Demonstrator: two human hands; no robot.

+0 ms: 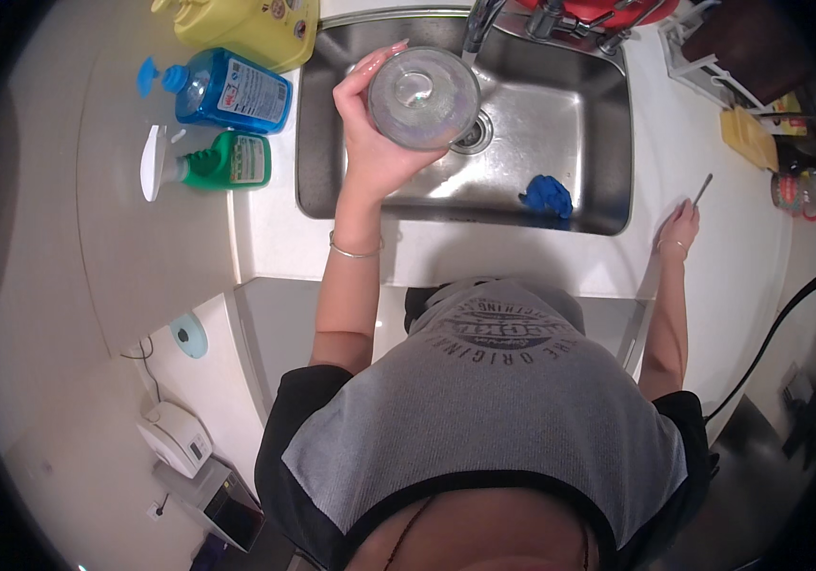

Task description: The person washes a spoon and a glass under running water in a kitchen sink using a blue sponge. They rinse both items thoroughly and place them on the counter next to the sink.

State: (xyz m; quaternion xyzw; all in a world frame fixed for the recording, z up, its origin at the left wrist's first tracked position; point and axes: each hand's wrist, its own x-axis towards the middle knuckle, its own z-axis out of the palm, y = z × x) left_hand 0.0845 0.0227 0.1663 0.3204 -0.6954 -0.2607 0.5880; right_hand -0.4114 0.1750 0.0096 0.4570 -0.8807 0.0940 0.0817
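My left hand (377,146) grips a round clear glass vessel (444,118), holding it above the left half of the stainless-steel sink (551,118). The vessel looks wet, and a small round shape shows in its middle. Fingers wrap its left side, and they look wet too. On the counter right of the sink, my right hand (679,227) holds a thin metal utensil (703,188); only its slim end sticks out past the fingers. A crumpled blue cloth (548,197) lies in the sink's near right corner. The tap (481,28) reaches over the sink's back edge, close to the vessel.
Left of the sink are a yellow jug (251,32), a blue pump bottle (236,89) and a green spray bottle (226,160). A red basin (594,8) sits behind the tap. At right stand a white rack (697,64) and a yellow container (748,138).
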